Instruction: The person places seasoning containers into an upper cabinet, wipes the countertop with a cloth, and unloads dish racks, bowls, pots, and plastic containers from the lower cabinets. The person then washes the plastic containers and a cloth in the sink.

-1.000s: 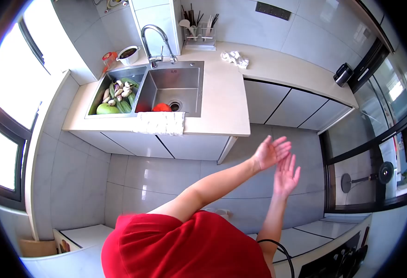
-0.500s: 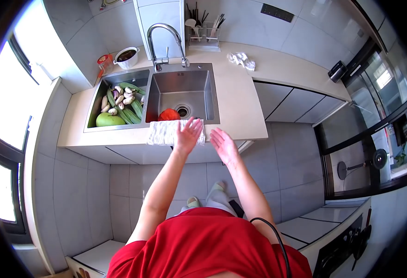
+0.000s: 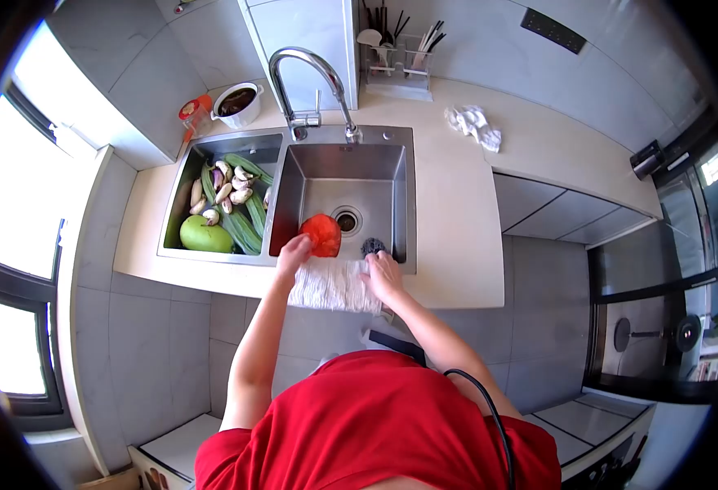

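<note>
A round, shiny red-orange thing (image 3: 322, 235), like a shallow dish, is in the right basin (image 3: 387, 204), left of the drain. My left hand (image 3: 294, 253) has its fingers closed on the near left edge of it. At the basin's front edge my right hand (image 3: 383, 274) reaches in, fingers curled at a dark grey mesh scrubber (image 3: 373, 246). Part of the scrubber shows beyond the fingertips. Below and between both hands a white, grey-streaked towel (image 3: 334, 286) drapes over the front rim.
In the left basin lie long ridged green gourds (image 3: 240, 233), several pale purple eggplants (image 3: 240, 196) and a large green round vegetable (image 3: 205, 234). The faucet (image 3: 314, 57) arches behind the sink. A white pot (image 3: 237, 106), utensil rack (image 3: 400, 64) and crumpled cloth (image 3: 475, 128) stand farther back.
Both hands were open above the towel and have moved forward into the basin. The left has closed on the red-orange thing; the right has come to the scrubber. The view has shifted nearer the sink.
</note>
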Available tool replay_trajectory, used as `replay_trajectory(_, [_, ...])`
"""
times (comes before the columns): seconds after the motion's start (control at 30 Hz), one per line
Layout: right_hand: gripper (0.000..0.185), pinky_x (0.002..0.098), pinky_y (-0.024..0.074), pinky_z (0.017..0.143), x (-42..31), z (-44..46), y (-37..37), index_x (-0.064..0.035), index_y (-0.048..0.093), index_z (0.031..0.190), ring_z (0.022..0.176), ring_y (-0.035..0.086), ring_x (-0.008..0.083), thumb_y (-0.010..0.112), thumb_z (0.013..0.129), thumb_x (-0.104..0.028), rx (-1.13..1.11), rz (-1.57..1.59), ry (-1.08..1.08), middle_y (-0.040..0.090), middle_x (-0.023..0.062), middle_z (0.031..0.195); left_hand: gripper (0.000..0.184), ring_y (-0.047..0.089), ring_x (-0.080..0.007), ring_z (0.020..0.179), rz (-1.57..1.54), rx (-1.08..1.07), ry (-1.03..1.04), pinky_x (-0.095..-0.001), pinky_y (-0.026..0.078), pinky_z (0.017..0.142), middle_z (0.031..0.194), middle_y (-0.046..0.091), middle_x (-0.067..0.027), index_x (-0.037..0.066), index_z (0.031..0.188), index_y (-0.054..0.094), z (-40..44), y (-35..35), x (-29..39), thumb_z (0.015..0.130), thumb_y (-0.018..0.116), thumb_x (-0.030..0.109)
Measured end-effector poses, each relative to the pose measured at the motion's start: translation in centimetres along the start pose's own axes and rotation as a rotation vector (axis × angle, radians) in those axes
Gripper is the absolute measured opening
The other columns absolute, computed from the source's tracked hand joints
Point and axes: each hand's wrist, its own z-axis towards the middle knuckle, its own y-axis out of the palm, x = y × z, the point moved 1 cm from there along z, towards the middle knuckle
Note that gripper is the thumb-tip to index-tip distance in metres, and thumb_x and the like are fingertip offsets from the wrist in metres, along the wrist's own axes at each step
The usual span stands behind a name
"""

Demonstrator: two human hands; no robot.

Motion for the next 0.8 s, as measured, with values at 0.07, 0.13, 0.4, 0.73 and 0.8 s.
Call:
replay_trajectory(0.07, [0.028, 0.0421, 0.0457, 0.072, 1.8, 1.9, -0.3, -0.0042, 0.056, 0.089, 0.084, 0.056, 0.0307, 0.069, 0.071, -0.020, -0.022, 0.040, -0.078, 0.054, 0.0152, 0.089, 0.041, 0.056, -0.0127, 0.096, 0.210, -0.113, 0.153, -0.0255, 0.044, 0.082, 0.107, 0.061, -0.0079, 0.001, 0.119, 0.054, 0.4, 1.7, 0.8, 0.086, 0.060, 0.026])
replay_trajectory(0.13, [0.021, 0.0425, 0.0449, 0.072, 2.6, 3.5, -0.3, -0.0028, 0.054, 0.088, 0.081, 0.055, 0.0317, 0.064, 0.076, -0.016, -0.135, 0.127, -0.143, 0.053, 0.0155, 0.086, 0.044, 0.054, -0.0138, 0.100, 0.303, -0.295, 0.201, -0.0273, 0.043, 0.086, 0.109, 0.060, -0.0094, -0.002, 0.119, 0.053, 1.1, 3.2, 1.0, 0.085, 0.063, 0.024])
replay_trajectory(0.4, [0.012, 0.0313, 0.0464, 0.064, -1.4, 12.8, -5.2, -0.0008, 0.048, 0.093, 0.071, 0.057, 0.0218, 0.055, 0.086, -0.008, 0.087, 0.667, -0.224, 0.056, 0.0130, 0.082, 0.044, 0.056, -0.0103, 0.083, 0.531, -0.516, 0.039, -0.0276, 0.046, 0.075, 0.091, 0.063, -0.0053, -0.002, 0.101, 0.062, 3.9, 4.4, 9.4, 0.078, 0.070, 0.034])
replay_trajectory(0.73, [0.050, 0.0379, 0.0406, 0.092, -4.4, 26.3, -10.9, -0.0015, 0.039, 0.125, 0.109, 0.050, 0.0342, 0.048, 0.077, 0.006, 0.559, 0.357, -0.233, 0.052, 0.0177, 0.119, 0.040, 0.057, -0.0223, 0.097, -0.544, -0.459, -0.308, -0.0367, 0.046, 0.087, 0.107, 0.059, -0.0115, 0.001, 0.117, 0.049, 14.2, 2.1, 7.8, 0.090, 0.052, 0.029])
replay_trajectory(0.8, [0.049, 0.0347, 0.0416, 0.092, -5.5, 25.9, -9.7, -0.0015, 0.039, 0.124, 0.110, 0.051, 0.0339, 0.045, 0.077, 0.008, 0.379, 0.486, -0.122, 0.052, 0.0182, 0.118, 0.039, 0.057, -0.0249, 0.098, -0.625, -0.473, -0.368, -0.0395, 0.045, 0.089, 0.108, 0.058, -0.0123, 0.001, 0.118, 0.048, 14.7, 1.9, 7.3, 0.090, 0.052, 0.029])
